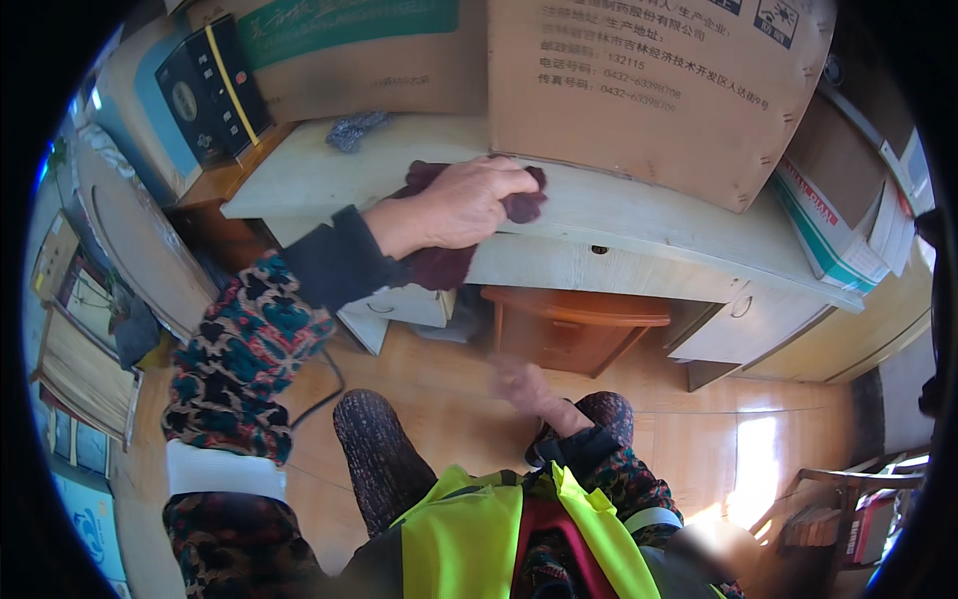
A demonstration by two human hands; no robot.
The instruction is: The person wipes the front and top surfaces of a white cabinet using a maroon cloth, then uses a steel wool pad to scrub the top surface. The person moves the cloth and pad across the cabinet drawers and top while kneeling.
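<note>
My left hand [468, 198] presses a dark maroon cloth [447, 266] onto the pale wooden desk [599, 195], close to its front edge. Part of the cloth bunches out past the fingers, and part hangs over the edge. A large cardboard box [644, 97] stands on the desk just right of this hand. Behind it, toward the back, lies a crumpled grey mesh-like bundle [355, 131]. My right hand [524, 385] is blurred and hangs low over my right knee, with its fingers curled; I see nothing in it.
Another cardboard box [359, 67] and a dark blue carton [213, 93] stand at the back left. An open white and green carton [831, 217] sits on the desk's right end. Below the desk are a reddish wooden cabinet [554, 329] and a white drawer [404, 305].
</note>
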